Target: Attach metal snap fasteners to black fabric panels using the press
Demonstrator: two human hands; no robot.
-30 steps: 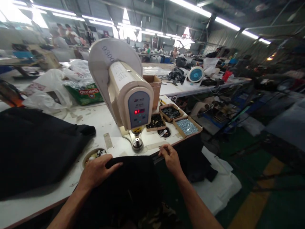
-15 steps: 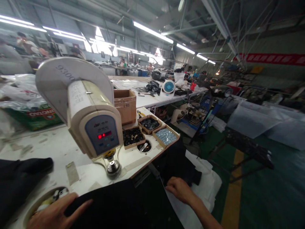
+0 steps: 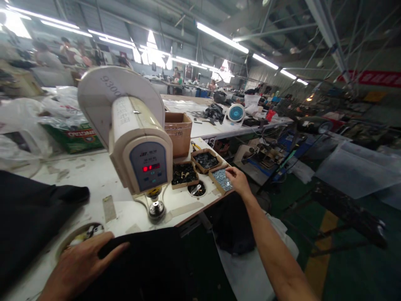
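My left hand (image 3: 83,261) lies at the lower left on a piece of black cloth (image 3: 147,261), gripping its edge between thumb and fingers. At a small cardboard tray (image 3: 226,190) of small silvery metal pieces (image 3: 222,179), my right hand (image 3: 238,180) reaches in with its fingertips pinched together. What they hold, if anything, is too small to make out. Between the hands stands a cream press machine (image 3: 140,154) with a red lit display. Its round metal head (image 3: 156,210) is just beyond the cloth.
Two more trays hold black parts (image 3: 184,173) and dark grey parts (image 3: 205,159). Behind them is a cardboard box (image 3: 178,136). Dark cloth (image 3: 34,221) covers the table's left side. A round opening (image 3: 197,190) sits near the table edge. A blue-and-white fan (image 3: 235,113) stands farther back.
My right hand has moved up and forward from beside the dark cloth below the table edge to the tray of silvery pieces. My left hand keeps its hold. The view has shifted left.
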